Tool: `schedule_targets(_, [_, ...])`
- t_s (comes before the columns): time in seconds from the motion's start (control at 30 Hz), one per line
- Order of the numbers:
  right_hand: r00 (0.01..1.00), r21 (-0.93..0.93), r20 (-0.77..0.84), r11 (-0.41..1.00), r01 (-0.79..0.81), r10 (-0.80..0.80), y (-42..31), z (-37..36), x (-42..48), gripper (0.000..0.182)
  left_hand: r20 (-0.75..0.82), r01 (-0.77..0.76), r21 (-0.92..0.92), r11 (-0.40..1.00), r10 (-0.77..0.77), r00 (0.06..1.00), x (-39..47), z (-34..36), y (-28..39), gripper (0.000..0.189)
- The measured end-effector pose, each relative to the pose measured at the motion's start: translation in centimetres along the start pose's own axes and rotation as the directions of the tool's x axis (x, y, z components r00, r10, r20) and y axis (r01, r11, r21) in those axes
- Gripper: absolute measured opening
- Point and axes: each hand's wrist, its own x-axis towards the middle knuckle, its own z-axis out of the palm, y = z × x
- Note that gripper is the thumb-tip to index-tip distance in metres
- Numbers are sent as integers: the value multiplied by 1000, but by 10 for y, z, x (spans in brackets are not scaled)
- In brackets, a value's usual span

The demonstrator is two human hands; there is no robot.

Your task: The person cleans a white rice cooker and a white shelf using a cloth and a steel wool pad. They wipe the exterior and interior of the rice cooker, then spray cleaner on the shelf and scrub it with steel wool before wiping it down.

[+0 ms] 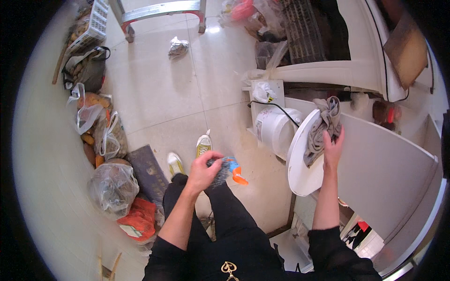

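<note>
My left hand (207, 170) is above my knees, its fingers closed on a dark, wiry scouring pad (220, 172). A blue bottle with an orange cap (235, 170) sticks out beyond the pad on the same side, apparently held with it; the fingers and pad hide part of it. On the right, my right hand (333, 149) is against a crumpled grey-brown cloth (322, 135), thumb and fingers spread at its lower edge. Whether they grip it cannot be made out. The cloth lies on the rounded end of a white shelf board (299, 172).
Bags of produce (110, 135), a plastic-wrapped bundle (114, 189) and a red bag (139, 217) line the left wall. A white bucket (276, 130) stands beside the cabinet (383, 168). Ahead are a small bag (178, 47) on the tiles and a metal ladder (161, 10).
</note>
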Motion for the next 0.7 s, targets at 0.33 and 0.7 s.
schedule_targets(0.33, [857, -293, 500, 906, 306, -128, -72, 116, -122, 67, 30, 271, 55, 961, -273, 962, 9, -52, -36, 17])
schedule_targets(0.7, [937, -291, -269, 908, -300, 223, 43, 163, -23, 64, 94, 224, 317, 921, -266, 959, 23, -136, -30, 15])
